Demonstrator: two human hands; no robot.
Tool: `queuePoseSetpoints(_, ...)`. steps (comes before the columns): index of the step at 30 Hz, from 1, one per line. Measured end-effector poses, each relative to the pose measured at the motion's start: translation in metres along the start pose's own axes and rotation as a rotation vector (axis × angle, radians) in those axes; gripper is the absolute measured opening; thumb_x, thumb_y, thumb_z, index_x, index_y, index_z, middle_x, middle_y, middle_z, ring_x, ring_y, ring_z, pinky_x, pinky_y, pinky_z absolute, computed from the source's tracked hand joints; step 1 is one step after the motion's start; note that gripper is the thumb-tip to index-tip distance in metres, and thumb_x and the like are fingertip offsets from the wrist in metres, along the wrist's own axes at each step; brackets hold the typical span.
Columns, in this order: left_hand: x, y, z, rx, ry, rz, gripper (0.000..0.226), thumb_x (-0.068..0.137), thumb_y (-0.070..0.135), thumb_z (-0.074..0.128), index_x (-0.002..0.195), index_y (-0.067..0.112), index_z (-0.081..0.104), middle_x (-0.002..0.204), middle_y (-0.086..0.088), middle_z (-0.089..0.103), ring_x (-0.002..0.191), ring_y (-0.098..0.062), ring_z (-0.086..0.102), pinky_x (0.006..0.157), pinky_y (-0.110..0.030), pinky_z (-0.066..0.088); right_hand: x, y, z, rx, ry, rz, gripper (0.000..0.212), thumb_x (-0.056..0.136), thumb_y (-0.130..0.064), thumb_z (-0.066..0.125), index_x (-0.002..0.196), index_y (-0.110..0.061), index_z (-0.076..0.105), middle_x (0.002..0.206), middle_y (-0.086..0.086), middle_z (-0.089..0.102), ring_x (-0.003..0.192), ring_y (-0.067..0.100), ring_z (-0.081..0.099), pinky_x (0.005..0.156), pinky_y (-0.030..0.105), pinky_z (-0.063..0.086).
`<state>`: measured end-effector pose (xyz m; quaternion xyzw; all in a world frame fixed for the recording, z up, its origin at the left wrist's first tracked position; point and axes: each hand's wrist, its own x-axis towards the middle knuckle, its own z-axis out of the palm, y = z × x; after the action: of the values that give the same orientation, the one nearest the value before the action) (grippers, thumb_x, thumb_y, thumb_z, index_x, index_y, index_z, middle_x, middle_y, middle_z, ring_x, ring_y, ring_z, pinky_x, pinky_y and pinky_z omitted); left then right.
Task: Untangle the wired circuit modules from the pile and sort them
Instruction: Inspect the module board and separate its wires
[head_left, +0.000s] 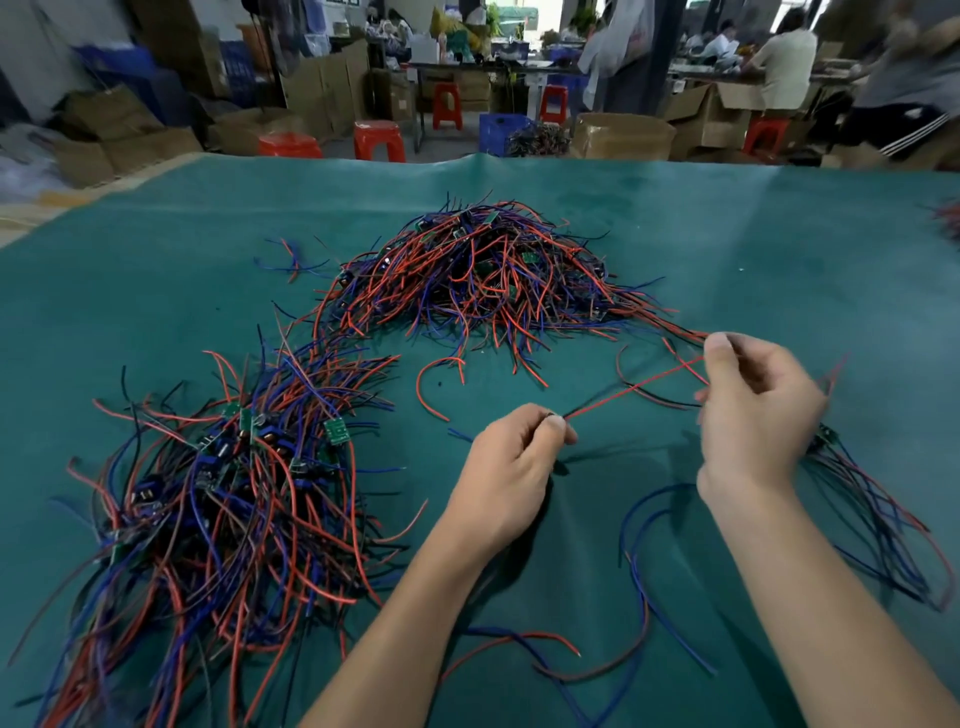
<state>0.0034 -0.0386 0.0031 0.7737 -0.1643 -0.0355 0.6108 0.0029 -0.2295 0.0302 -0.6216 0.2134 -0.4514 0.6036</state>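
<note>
Whatever the left hand (511, 460) pinches at the near end of the red wire (636, 387) is hidden by its fingertips, and the right hand (753, 410) is motion-blurred, so its hold cannot be made out. The near heap of wired modules (218, 499) runs off the bottom edge. The bundle (878, 514) behind the right hand is blurred.

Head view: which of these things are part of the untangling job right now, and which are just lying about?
In the job:
- left hand, pinching one end of the red wire
- right hand, holding wires
- far pile
- near-left pile
- bundle at right
- green mat

Lying about:
- red stools
- cardboard boxes
- blue crate
</note>
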Motion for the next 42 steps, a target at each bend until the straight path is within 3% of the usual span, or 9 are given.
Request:
queuePoseSetpoints(5, 0.003, -0.004, 0.001, 0.041, 0.073, 0.019, 0.018, 0.104, 0.018, 0.047, 0.107, 0.012, 0.063, 0.07, 0.009, 0.057, 0.065, -0.014, 0.052, 0.07, -0.039, 0.048, -0.022, 0.006, 0.008, -0.15, -0.449, 0.188, 0.024, 0.093, -0.033, 0.073, 0.077, -0.015, 0.073, 0.063, -0.003, 0.069, 0.05, 0.007, 0.054, 0.042, 0.023, 0.038)
queuePoseSetpoints(9, 0.003, -0.005, 0.0, 0.084, 0.02, 0.047, 0.024, 0.1, 0.004, 0.048, 0.115, 0.014, 0.063, 0.08, 0.012, 0.063, 0.064, -0.002, 0.055, 0.063, -0.024, 0.045, -0.043, 0.006, 0.013, -0.192, -0.859, 0.104, 0.01, 0.089, -0.032, 0.078, 0.085, -0.022, 0.079, 0.071, -0.006, 0.073, 0.062, 0.003, 0.061, 0.051, 0.013, 0.041)
queuePoseSetpoints(15, 0.002, -0.002, -0.002, -0.063, 0.055, -0.016, 0.016, 0.1, 0.007, 0.053, 0.092, 0.013, 0.065, 0.06, 0.003, 0.065, 0.046, -0.008, 0.054, 0.048, -0.02, 0.042, -0.045, 0.002, 0.016, -0.085, -0.799, -0.008, 0.01, 0.079, -0.024, 0.083, 0.088, -0.023, 0.08, 0.078, -0.006, 0.077, 0.068, 0.003, 0.066, 0.058, 0.011, 0.045)
queuePoseSetpoints(22, -0.001, 0.002, -0.001, 0.045, -0.04, 0.018, 0.024, 0.098, 0.018, 0.057, 0.077, 0.021, 0.067, 0.053, 0.006, 0.061, 0.047, -0.009, 0.054, 0.054, -0.022, 0.047, -0.02, -0.011, 0.009, 0.008, -0.594, -0.044, 0.018, 0.087, -0.01, 0.078, 0.075, -0.024, 0.078, 0.075, -0.008, 0.075, 0.06, 0.006, 0.059, 0.052, 0.02, 0.048)
queuePoseSetpoints(27, -0.003, 0.005, -0.002, 0.101, -0.047, 0.04, 0.022, 0.095, 0.023, 0.06, 0.075, 0.02, 0.069, 0.053, 0.006, 0.06, 0.049, -0.005, 0.052, 0.056, -0.021, 0.043, -0.006, -0.067, 0.014, 0.159, -0.43, -0.148, 0.011, 0.083, -0.021, 0.078, 0.072, -0.025, 0.078, 0.068, -0.009, 0.071, 0.052, 0.01, 0.052, 0.053, 0.025, 0.044)
queuePoseSetpoints(31, -0.003, 0.002, 0.0, 0.189, -0.01, 0.02, 0.019, 0.094, 0.022, 0.06, 0.079, 0.018, 0.072, 0.057, 0.007, 0.063, 0.055, -0.007, 0.055, 0.061, -0.024, 0.046, -0.02, -0.124, 0.044, 0.238, -0.595, -0.187, 0.013, 0.081, -0.021, 0.077, 0.068, -0.022, 0.078, 0.069, 0.001, 0.071, 0.053, 0.012, 0.053, 0.046, 0.025, 0.043)
queuePoseSetpoints(35, -0.004, 0.004, -0.002, 0.142, -0.007, 0.025, 0.028, 0.09, 0.017, 0.059, 0.063, 0.026, 0.063, 0.054, 0.009, 0.062, 0.053, -0.002, 0.055, 0.06, -0.021, 0.044, -0.056, -0.141, 0.103, -0.026, -0.908, -0.272, 0.031, 0.076, -0.034, 0.078, 0.07, -0.004, 0.075, 0.072, 0.025, 0.068, 0.051, 0.018, 0.055, 0.048, 0.029, 0.043)
queuePoseSetpoints(39, -0.006, 0.006, -0.003, 0.135, 0.012, 0.096, 0.019, 0.077, 0.02, 0.051, 0.064, 0.014, 0.063, 0.065, -0.001, 0.069, 0.06, -0.011, 0.059, 0.065, -0.031, 0.05, -0.09, -0.125, 0.155, -0.252, -1.297, -0.221, 0.045, 0.09, -0.04, 0.074, 0.091, 0.005, 0.074, 0.071, 0.016, 0.064, 0.056, 0.016, 0.063, 0.044, 0.027, 0.047)
queuePoseSetpoints(42, -0.004, 0.003, -0.002, 0.154, -0.002, 0.032, 0.031, 0.083, 0.01, 0.055, 0.058, 0.029, 0.056, 0.051, 0.011, 0.059, 0.049, -0.002, 0.049, 0.055, -0.025, 0.043, -0.072, -0.09, 0.173, -0.649, -1.274, -0.42, 0.032, 0.091, -0.04, 0.07, 0.096, -0.009, 0.077, 0.093, 0.012, 0.075, 0.087, 0.029, 0.072, 0.07, 0.035, 0.059)
